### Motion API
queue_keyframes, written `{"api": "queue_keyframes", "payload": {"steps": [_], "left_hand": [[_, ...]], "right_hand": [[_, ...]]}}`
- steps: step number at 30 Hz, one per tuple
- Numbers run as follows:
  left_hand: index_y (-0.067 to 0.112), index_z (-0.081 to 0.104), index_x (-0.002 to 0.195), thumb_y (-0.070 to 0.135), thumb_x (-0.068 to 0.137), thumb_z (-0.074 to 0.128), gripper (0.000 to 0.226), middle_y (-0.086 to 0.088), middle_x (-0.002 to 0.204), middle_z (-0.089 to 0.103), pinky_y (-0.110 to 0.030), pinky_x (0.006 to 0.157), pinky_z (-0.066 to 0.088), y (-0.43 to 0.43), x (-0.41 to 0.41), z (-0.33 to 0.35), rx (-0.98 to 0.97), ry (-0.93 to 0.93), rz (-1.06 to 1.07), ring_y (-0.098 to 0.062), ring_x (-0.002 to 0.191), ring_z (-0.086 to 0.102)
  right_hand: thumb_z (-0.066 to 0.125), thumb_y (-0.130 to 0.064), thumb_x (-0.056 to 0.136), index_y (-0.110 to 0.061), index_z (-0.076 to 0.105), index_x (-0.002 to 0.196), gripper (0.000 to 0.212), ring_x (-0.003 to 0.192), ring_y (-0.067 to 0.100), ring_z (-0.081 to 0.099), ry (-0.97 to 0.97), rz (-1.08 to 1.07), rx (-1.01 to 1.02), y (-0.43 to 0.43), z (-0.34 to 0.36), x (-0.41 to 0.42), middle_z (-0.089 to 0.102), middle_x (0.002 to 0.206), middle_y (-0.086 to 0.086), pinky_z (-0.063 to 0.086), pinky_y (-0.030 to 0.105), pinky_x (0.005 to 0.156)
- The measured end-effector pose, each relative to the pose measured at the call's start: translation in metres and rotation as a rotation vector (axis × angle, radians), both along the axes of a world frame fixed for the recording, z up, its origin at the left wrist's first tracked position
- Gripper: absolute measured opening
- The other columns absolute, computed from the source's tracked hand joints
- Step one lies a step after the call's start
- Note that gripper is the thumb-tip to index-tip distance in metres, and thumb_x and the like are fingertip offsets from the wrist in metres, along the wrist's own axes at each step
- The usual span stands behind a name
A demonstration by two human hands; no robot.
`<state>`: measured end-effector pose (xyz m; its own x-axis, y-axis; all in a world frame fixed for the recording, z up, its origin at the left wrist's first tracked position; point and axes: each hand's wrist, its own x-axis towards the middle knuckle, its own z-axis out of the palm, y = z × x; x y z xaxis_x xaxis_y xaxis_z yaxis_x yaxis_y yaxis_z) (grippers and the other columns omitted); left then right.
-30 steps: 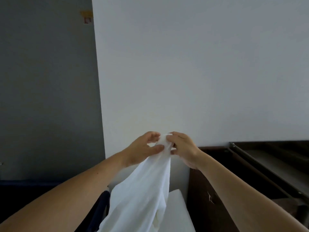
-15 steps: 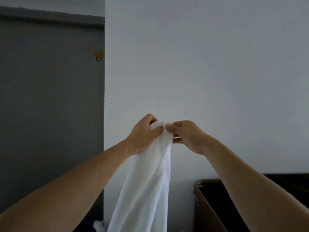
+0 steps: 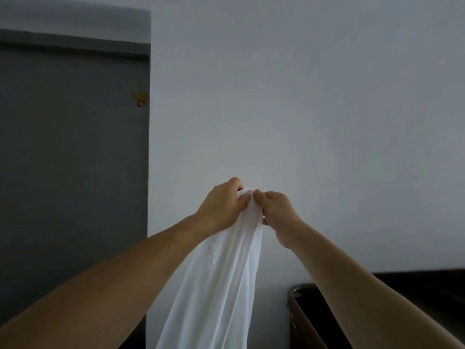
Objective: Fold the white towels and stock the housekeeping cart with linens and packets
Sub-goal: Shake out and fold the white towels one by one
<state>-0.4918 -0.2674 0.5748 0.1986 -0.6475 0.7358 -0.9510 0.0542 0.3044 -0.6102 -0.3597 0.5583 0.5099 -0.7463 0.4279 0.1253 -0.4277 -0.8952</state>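
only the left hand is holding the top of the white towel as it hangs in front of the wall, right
No: in the head view the left hand and the right hand both pinch the top of the white towel as it hangs in front of the wall.

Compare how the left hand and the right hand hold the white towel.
The left hand reaches slightly higher than the right hand. The hanging white towel overlaps the left wrist, while the right wrist is clear of it. Both hands pinch the towel's gathered top edge, raised in front of the wall, nearly touching each other.
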Motion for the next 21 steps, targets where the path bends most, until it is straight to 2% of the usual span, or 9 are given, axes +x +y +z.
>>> {"api": "queue_keyframes", "payload": {"steps": [2, 5, 8, 10, 12, 15, 16, 19, 21], "left_hand": [[0.019, 0.045, 0.086, 0.038, 0.101, 0.051, 0.025, 0.007, 0.076, 0.051, -0.027, 0.058, 0.034, -0.004, -0.005, 0.004, 0.005, -0.010, 0.009, -0.012, 0.068, 0.048], [0.015, 0.048, 0.093, 0.036, 0.100, 0.054, 0.023, 0.007, 0.080, 0.052, -0.025, 0.059, 0.035, -0.007, -0.008, 0.025, -0.005, 0.024, -0.013, -0.014, 0.072, 0.050], [0.013, 0.054, 0.097, 0.037, 0.098, 0.057, 0.025, 0.007, 0.085, 0.057, -0.023, 0.058, 0.036, 0.002, -0.007, 0.067, -0.143, 0.149, -0.073, -0.010, 0.073, 0.054], [0.013, 0.057, 0.097, 0.040, 0.097, 0.058, 0.027, 0.006, 0.086, 0.059, -0.025, 0.058, 0.038, 0.012, -0.001, 0.088, -0.241, 0.183, -0.069, -0.009, 0.074, 0.056], [0.012, 0.056, 0.091, 0.040, 0.097, 0.058, 0.028, 0.005, 0.081, 0.057, -0.026, 0.057, 0.036, 0.022, 0.007, 0.083, -0.198, 0.142, -0.016, -0.010, 0.070, 0.052], [0.014, 0.050, 0.085, 0.042, 0.098, 0.056, 0.032, 0.004, 0.079, 0.053, -0.026, 0.057, 0.035, 0.026, 0.014, 0.044, 0.023, 0.142, 0.040, -0.011, 0.067, 0.048], [0.014, 0.050, 0.085, 0.043, 0.099, 0.054, 0.032, 0.003, 0.080, 0.054, -0.025, 0.057, 0.036, 0.026, 0.015, 0.032, 0.037, 0.170, 0.026, -0.012, 0.067, 0.049], [0.019, 0.051, 0.092, 0.044, 0.098, 0.055, 0.026, 0.003, 0.087, 0.058, -0.026, 0.063, 0.043, 0.028, 0.010, 0.015, -0.082, 0.289, -0.050, -0.014, 0.074, 0.055], [0.025, 0.051, 0.108, 0.041, 0.097, 0.057, 0.020, 0.003, 0.098, 0.062, -0.030, 0.070, 0.052, 0.031, 0.006, 0.003, -0.101, 0.375, -0.139, -0.014, 0.084, 0.062]], "right_hand": [[0.048, -0.029, 0.103, -0.004, 0.064, 0.096, 0.030, 0.094, 0.026, 0.066, -0.053, -0.075, -0.005, -0.001, 0.004, 0.003, 0.069, 0.104, 0.016, 0.055, 0.046, 0.089], [0.049, -0.030, 0.103, -0.012, 0.059, 0.085, 0.027, 0.081, 0.020, 0.060, -0.178, -0.163, -0.080, -0.002, 0.036, 0.011, 0.064, 0.088, 0.007, 0.051, 0.035, 0.071], [0.055, -0.037, 0.099, -0.017, 0.056, 0.071, 0.034, 0.064, 0.010, 0.055, -0.330, -0.229, -0.265, 0.000, 0.101, 0.014, 0.059, 0.070, -0.005, 0.045, 0.026, 0.058], [0.059, -0.043, 0.096, -0.019, 0.051, 0.061, 0.043, 0.049, 0.003, 0.045, -0.380, -0.220, -0.342, 0.000, 0.127, 0.015, 0.051, 0.054, -0.013, 0.040, 0.021, 0.049], [0.061, -0.048, 0.094, -0.019, 0.045, 0.056, 0.050, 0.045, 0.006, 0.038, -0.276, -0.216, -0.366, -0.008, 0.119, 0.021, 0.043, 0.046, -0.013, 0.036, 0.026, 0.049], [0.062, -0.050, 0.092, -0.019, 0.041, 0.054, 0.054, 0.050, 0.012, 0.038, -0.033, -0.209, -0.397, -0.021, 0.081, 0.028, 0.040, 0.047, -0.011, 0.034, 0.029, 0.052], [0.062, -0.051, 0.091, -0.019, 0.042, 0.055, 0.052, 0.050, 0.011, 0.039, -0.027, -0.206, -0.416, -0.022, 0.075, 0.029, 0.041, 0.048, -0.011, 0.035, 0.028, 0.051], [0.060, -0.053, 0.090, -0.019, 0.048, 0.060, 0.047, 0.045, 0.004, 0.040, -0.162, -0.219, -0.425, -0.020, 0.079, 0.026, 0.044, 0.047, -0.014, 0.036, 0.019, 0.045], [0.060, -0.052, 0.092, -0.017, 0.051, 0.064, 0.045, 0.047, 0.005, 0.042, -0.177, -0.194, -0.362, -0.022, 0.078, 0.022, 0.046, 0.050, -0.014, 0.038, 0.020, 0.046]]}}
